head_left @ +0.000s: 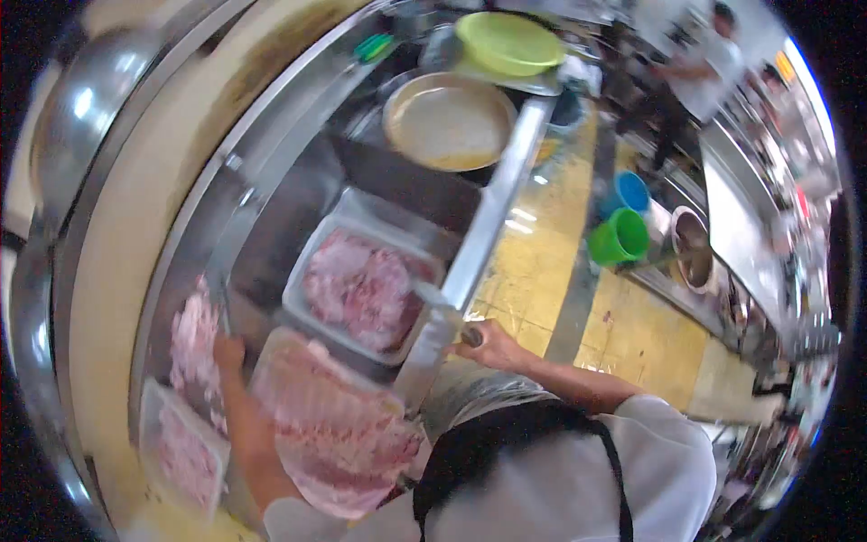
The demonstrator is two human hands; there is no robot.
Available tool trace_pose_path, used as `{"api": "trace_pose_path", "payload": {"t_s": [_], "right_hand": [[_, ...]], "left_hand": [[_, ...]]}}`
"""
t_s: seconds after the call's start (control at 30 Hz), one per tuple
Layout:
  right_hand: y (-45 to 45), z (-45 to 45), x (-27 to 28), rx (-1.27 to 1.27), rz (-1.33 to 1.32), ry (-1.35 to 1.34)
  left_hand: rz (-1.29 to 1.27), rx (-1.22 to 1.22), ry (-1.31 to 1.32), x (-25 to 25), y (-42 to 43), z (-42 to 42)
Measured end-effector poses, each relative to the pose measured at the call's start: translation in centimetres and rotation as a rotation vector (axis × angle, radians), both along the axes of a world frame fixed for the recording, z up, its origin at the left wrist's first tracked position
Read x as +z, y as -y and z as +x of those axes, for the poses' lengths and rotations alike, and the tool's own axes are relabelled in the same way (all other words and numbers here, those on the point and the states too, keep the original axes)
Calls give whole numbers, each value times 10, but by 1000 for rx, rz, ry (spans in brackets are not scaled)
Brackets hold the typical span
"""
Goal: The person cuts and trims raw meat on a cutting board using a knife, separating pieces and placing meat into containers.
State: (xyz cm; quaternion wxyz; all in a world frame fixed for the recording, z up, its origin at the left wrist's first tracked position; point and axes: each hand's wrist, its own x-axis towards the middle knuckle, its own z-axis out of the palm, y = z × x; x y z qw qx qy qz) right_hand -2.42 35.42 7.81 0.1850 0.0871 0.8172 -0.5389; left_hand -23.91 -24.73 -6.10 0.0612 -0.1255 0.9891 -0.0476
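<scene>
"How far along is the meat?"

"Partway, I'd judge. The white tub [296, 300] already holds a pile of cut meat [361, 285]. The broad slab [334, 425] lies on the near side of that tub and looks mostly whole, so it seems to be the main part left."

"And the trimmings?"

"Pale scraps [192, 339] lie loose to the left of the tub. A smaller tray [152, 414], left of the tub and nearer the body, holds more pale pieces. The loose ones look uncollected as yet."

"What about the hands?"

"The right hand [492, 348], to the right of the tub, is wrapped around the dark handle of what looks like a knife [471, 336]. The left hand [230, 352] is left of the tub, at the edge of the scraps; its fingers are blurred, so I can't tell if they grip anything."

"Does the blade touch the slab?"

"Too blurred to say."
</scene>
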Motion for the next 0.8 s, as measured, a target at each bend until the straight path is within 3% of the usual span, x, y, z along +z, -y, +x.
{"api": "trace_pose_path", "payload": {"t_s": [0.13,0.3,0.33,0.43,0.53,0.6,0.67,0.7,0.8], "right_hand": [[-50,24,-16,-95,17,-185],[-117,59,-11,-256,81,-337],[-132,70,-17,-283,95,-391],[-190,96,-43,-247,252,-382],[-227,111,-87,-282,413,-332],[-229,108,-112,-299,464,-295],[-218,94,-89,-238,413,-299],[-212,90,-77,-167,385,-444],[-217,96,-1,-100,81,-674]], "left_hand": [[165,73,-48,16,-20,-15],[1003,299,-366,71,-65,23],[1125,322,-405,91,-92,37],[1311,440,-564,191,-277,109],[1012,-69,-598,112,-310,110],[1063,-194,-520,105,-399,154],[1259,-200,-352,66,-465,196],[1131,-290,-211,106,-521,229],[1026,-512,-165,108,-591,278]]}}
